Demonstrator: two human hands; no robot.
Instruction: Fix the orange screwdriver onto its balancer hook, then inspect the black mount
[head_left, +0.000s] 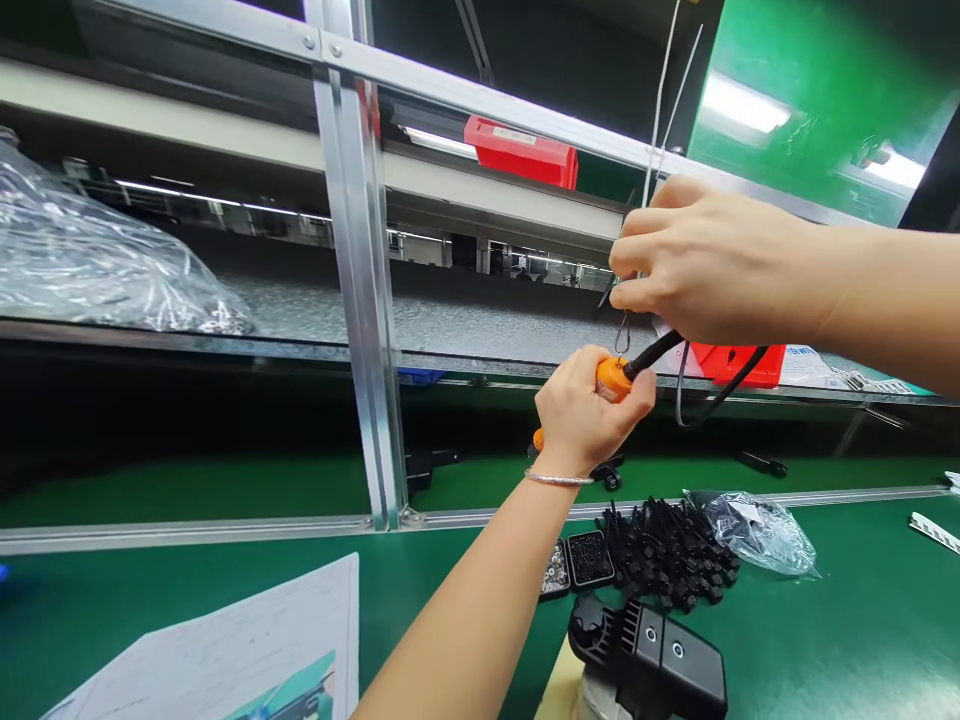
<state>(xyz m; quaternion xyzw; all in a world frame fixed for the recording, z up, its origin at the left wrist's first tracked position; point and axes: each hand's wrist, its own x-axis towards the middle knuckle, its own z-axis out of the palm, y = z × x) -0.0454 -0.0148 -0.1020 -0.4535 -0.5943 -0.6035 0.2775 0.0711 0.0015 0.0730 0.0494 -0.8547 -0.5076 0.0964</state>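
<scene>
My left hand is closed around an orange tool with a black cable running out of its top end. My right hand is raised just above it, fingers pinched on a thin metal hook that hangs from a white cord tied to the upper rail. The hook's loop sits right at the tool's orange top. A thin silver bracelet rings my left wrist.
A pile of small black plastic parts lies on the green table, beside a clear plastic bag and small trays of screws. A black housing sits near the front edge. Printed sheets lie at the left. A metal upright stands mid-frame.
</scene>
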